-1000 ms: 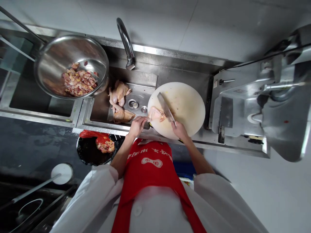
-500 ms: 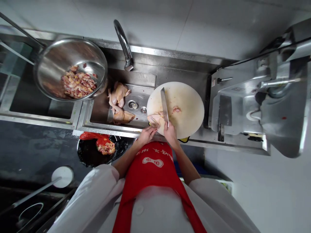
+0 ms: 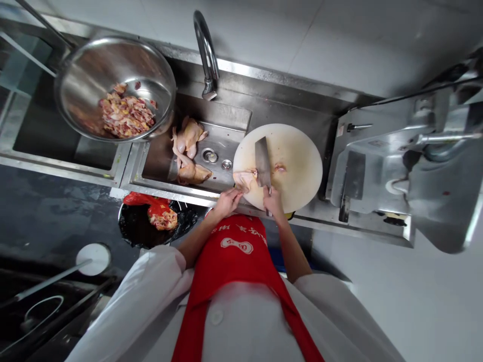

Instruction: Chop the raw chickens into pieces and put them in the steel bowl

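On the round white cutting board [image 3: 298, 151] lies a piece of raw poultry [image 3: 245, 179], near the board's left edge. My left hand [image 3: 228, 202] grips the lower end of that piece. In my right hand [image 3: 273, 201] is the handle of a cleaver [image 3: 263, 162], its broad blade pointing away from me, just right of the poultry. A small scrap of meat [image 3: 279, 167] sits on the board to the right of the blade.
Plucked birds [image 3: 189, 137] lie in the sink [image 3: 226, 133] under the faucet [image 3: 207, 55]. A steel bowl [image 3: 158, 65] of cut meat stands at the left. A slicing machine [image 3: 388, 166] is at the right. Below the counter is a black-lined bin [image 3: 130, 226].
The cleaver has turned so that more of its blade face shows, and it stands slightly apart from the poultry. The whole view has shifted a little.
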A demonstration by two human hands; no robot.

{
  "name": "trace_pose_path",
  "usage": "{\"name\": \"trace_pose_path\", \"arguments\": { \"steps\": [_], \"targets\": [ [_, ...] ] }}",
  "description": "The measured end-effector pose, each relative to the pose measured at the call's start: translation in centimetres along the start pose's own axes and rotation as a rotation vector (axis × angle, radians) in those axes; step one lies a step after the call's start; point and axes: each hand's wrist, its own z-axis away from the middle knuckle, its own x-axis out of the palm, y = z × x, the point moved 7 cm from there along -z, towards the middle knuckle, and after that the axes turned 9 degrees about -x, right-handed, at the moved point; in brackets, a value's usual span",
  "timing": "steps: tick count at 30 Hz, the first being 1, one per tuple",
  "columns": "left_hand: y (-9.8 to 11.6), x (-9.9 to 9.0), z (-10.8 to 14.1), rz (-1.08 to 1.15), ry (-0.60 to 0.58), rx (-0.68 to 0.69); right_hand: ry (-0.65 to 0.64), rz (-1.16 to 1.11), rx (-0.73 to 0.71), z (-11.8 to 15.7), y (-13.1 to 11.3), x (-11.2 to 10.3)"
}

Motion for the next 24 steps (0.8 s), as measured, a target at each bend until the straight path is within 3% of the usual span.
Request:
{"name": "trace_pose_path", "arguments": {
  "steps": [4,7,9,12,14,16,18,20,24],
  "targets": [
    [-0.6,-1.0,0.3,-0.011,0.031,0.04,0.056,0.019,-0.014,-1.4,1.0,-5.3],
    [-0.2,-1.1,0.4,0.021,0.056,0.115,0.241,0.11,-0.137,-0.8,-2.1,-9.8],
    [0.1,-1.1,0.4,0.041,0.08,0.147,0.402,0.13,-0.21,0.3,-4.5,-11.4],
    [0.4,-1.2,0.2,0.068,0.103,0.16,0.516,0.111,-0.238,1.5,-5.7,-10.2],
    [0.5,-1.4,0.2,0.083,0.117,0.16,0.394,0.121,-0.185,1.2,-4.3,-7.1],
    [0.5,-1.6,0.2,0.094,0.122,0.148,0.183,0.152,-0.114,0.5,-2.1,-3.9],
    [0.5,-1.8,0.3,0.106,0.126,0.134,0.053,0.19,-0.073,0.2,-0.7,-2.8],
    [0.4,-1.7,0.3,0.114,0.128,0.127,0.099,0.207,-0.106,0.5,-1.2,-4.5],
    [0.4,-1.4,0.4,0.12,0.137,0.149,0.466,0.128,-0.278,2.7,-5.3,-9.5]
  ]
}}
